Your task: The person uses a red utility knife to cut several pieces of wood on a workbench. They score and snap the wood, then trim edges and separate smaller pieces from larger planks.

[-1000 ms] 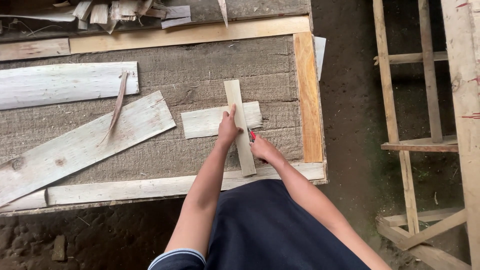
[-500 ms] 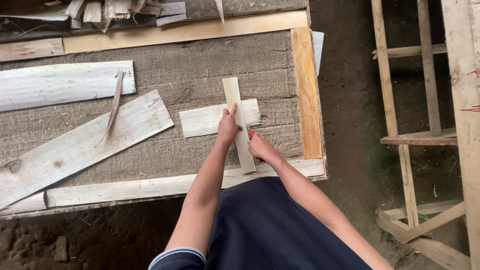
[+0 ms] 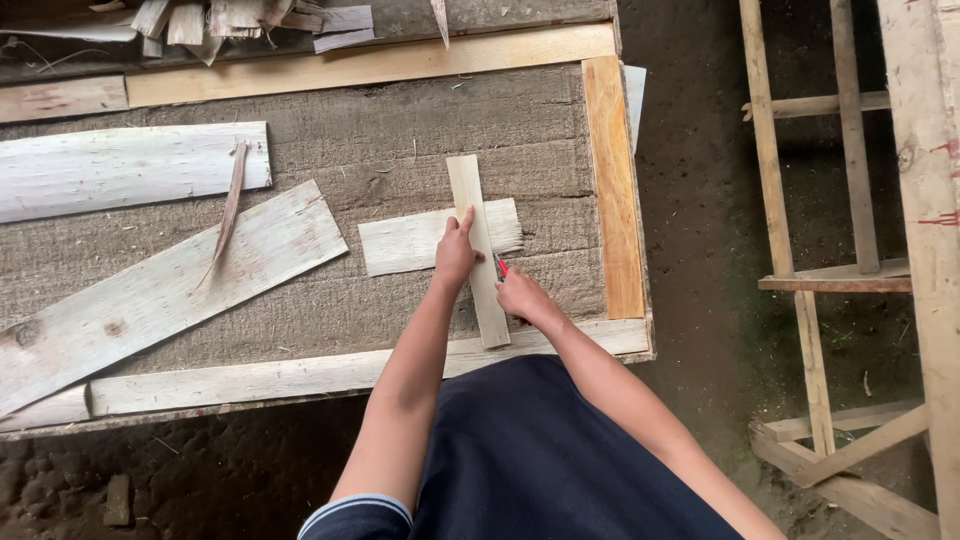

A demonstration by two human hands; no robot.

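Head view, looking down at a bench (image 3: 300,110) covered in coarse grey cloth with pale wood edging. Left hand (image 3: 456,250) lies flat on a narrow upright strip (image 3: 468,190), fingers (image 3: 466,216) extended, pressing rather than gripping. Strip crosses over a short veneer piece (image 3: 410,243) lying sideways; the two form a cross, touching. Right hand (image 3: 522,296) sits just right of the strip, fingers curled closed around a red tool (image 3: 501,266). Only its red tip shows, against the strip's right edge; can't tell what kind of tool it is.

Strip's lower end reaches the front edging board (image 3: 300,375). Orange-toned board (image 3: 612,190) runs along the bench's right edge, near the hands but apart.

Left of the work: long plank (image 3: 150,300) lying diagonal, a thin curled sliver (image 3: 228,215) resting on it and on a second plank (image 3: 120,170) above. Scrap offcuts (image 3: 240,18) piled at the far edge. Wooden frame (image 3: 840,270) stands on the dirt floor to the right, well apart from the bench.
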